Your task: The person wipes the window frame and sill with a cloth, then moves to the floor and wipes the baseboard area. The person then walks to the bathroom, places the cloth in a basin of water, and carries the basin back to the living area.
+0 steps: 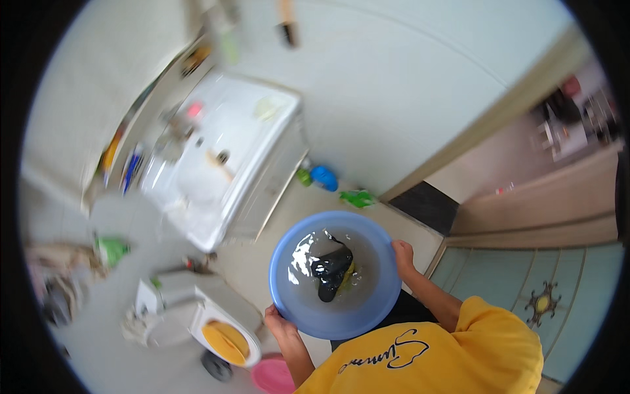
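A round blue plastic basin [364,315] is held in front of my body, one hand on each side. My left hand [281,322] grips its rim at the lower left. On the right side of the rim, my right hand [404,253] has hold of it too. Greyish water [366,266] fills part of the basin and reflects light. A dark item [332,271], apparently cloth or a shoe, lies in the water with something yellowish-green [347,276] beside it. Its exact kind cannot be told.
A white washbasin [221,197] on a cabinet stands at upper left. Toilet [253,347] with a yellow seat cover and a pink basin [273,377] lie lower left. Blue bottle [324,178] and green packet [357,198] sit on the floor by the wall. A doorway threshold [424,207] is at right, beside a glass-panelled door [497,276].
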